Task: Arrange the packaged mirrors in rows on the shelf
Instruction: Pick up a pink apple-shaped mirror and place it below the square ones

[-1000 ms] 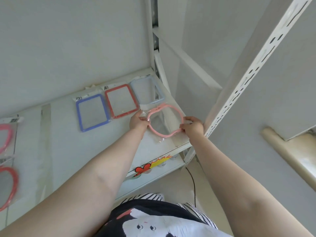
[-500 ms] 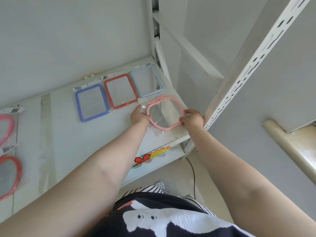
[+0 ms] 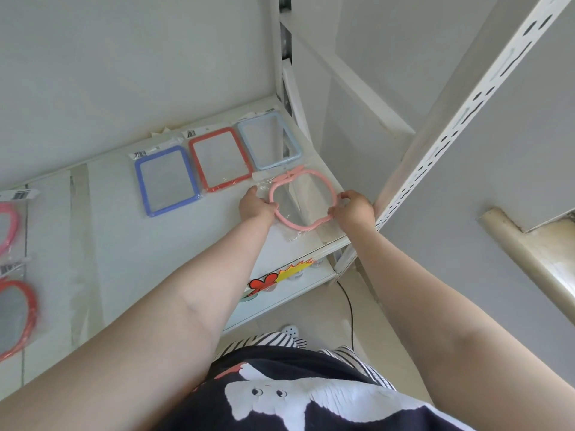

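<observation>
Pink plastic frames the apple-shaped mirror (image 3: 303,199) I hold between both hands, its clear wrapper crinkling under my fingers. My left hand (image 3: 256,206) grips the frame's left edge with fingers curled around it, and my right hand (image 3: 354,209) pinches the right edge, thumb and fingers closed on the rim. The mirror lies low over the right front corner of the white shelf (image 3: 109,244); whether it already rests on the board I cannot tell.

Just beyond my hands a back row of three packaged rectangular mirrors lies flat: the pale blue mirror (image 3: 269,141) almost touching the pink frame's top, the red mirror (image 3: 219,160) beside it, and the dark blue mirror (image 3: 166,180) further left. Well away to my left, at the edge of view, lie a pink round mirror (image 3: 7,227) and a red round mirror (image 3: 18,318).

Right beside my right hand rises the perforated white upright (image 3: 460,116) of the rack. Below my hands a lower shelf (image 3: 295,284) carries a red and yellow sticker (image 3: 280,275), and a black cable (image 3: 350,306) runs down the pale floor.
</observation>
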Tool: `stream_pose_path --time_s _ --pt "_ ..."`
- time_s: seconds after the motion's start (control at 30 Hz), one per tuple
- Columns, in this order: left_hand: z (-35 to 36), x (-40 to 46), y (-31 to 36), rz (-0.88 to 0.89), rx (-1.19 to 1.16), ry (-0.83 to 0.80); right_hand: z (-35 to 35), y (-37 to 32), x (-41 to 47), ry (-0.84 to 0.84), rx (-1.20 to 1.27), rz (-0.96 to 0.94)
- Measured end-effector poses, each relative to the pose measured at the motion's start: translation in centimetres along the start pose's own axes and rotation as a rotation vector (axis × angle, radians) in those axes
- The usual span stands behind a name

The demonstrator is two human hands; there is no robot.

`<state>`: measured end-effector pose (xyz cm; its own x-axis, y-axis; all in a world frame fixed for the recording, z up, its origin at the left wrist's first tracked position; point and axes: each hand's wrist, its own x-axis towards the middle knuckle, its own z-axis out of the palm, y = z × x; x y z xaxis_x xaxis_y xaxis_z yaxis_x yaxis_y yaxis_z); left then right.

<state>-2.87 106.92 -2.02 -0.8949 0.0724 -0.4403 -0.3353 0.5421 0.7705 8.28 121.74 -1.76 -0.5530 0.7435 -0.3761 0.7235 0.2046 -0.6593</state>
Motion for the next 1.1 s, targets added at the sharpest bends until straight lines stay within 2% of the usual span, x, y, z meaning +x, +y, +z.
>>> stream_pose_path --time_s 0.2,0.4,0.67,0.8,0.93,1.1 --pt "-0.6 -0.3 -0.8 0.037 0.047 0.028 -0.5 0.6 -1.5 0.108 -0.267 -0.106" --pt "-2.5 -3.5 -2.5 0.125 0.090 -0.028 -0.8 0.8 -4.9 0.104 -0.245 -0.227" --pt "-6.1 -13.1 -7.4 0.282 0.232 -0.015 -0.3 1.9 -13.0 -0.122 -0.199 -0.425" --pt "-8.5 -18.6 -11.1 0.314 0.308 0.002 1.0 3.3 -18.6 -0.245 -0.280 -0.526" --pt "-12.2 -22.8 -15.6 0.303 0.376 0.028 3.0 4.4 -24.1 -0.377 -0.385 -0.638" --pt "-17.0 -26.4 -21.0 0.245 0.415 0.089 6.3 4.7 -29.4 -0.462 -0.440 -0.720"
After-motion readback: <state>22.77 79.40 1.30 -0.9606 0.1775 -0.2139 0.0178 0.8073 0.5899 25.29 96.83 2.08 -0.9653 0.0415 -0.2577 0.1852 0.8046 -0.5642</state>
